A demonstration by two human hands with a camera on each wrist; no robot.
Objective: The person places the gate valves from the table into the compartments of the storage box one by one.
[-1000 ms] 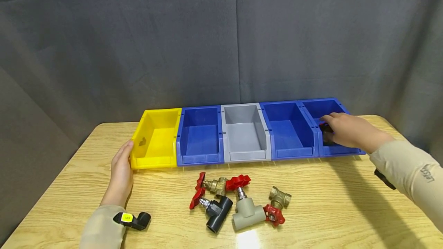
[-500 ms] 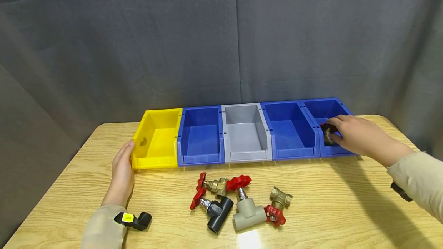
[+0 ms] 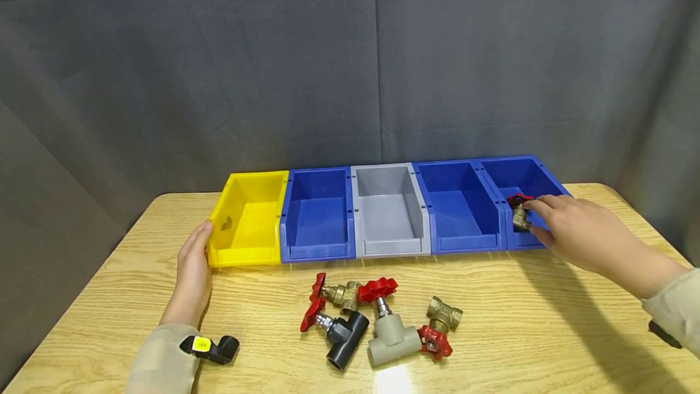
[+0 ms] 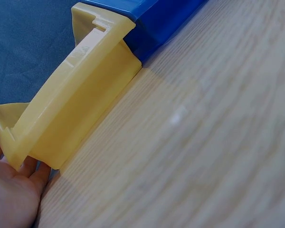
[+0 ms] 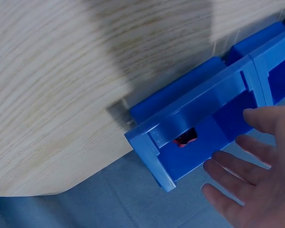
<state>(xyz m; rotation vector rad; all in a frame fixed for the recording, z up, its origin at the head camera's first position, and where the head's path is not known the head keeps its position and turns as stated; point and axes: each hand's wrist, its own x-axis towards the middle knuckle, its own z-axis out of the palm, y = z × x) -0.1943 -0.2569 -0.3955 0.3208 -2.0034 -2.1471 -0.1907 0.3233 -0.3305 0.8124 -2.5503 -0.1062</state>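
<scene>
My left hand (image 3: 192,269) rests against the left outer side of the yellow bin (image 3: 246,256), its fingers laid along the wall near the front corner. In the left wrist view some fingers (image 4: 38,176) reach behind that corner. Over the front of the rightmost blue bin (image 3: 526,240) is my right hand (image 3: 590,233), fingers apart and holding nothing. Inside that bin sits a brass valve (image 3: 519,217) with a red handwheel, close to the fingertips. The right wrist view shows the spread right hand (image 5: 261,166) and only a bit of the red handwheel (image 5: 186,137).
Between the end bins stand a blue bin (image 3: 317,252), a grey bin (image 3: 391,247) and another blue bin (image 3: 465,242). On the wooden table lie two brass valves (image 3: 344,294) (image 3: 444,315), a black tee valve (image 3: 346,336) and a grey tee valve (image 3: 391,336), all with red handwheels. Dark cloth (image 3: 350,65) hangs behind.
My right hand has let go of the brass valve in the rightmost blue bin and drawn back right and toward me, uncovering it. The left hand has stayed at the yellow bin.
</scene>
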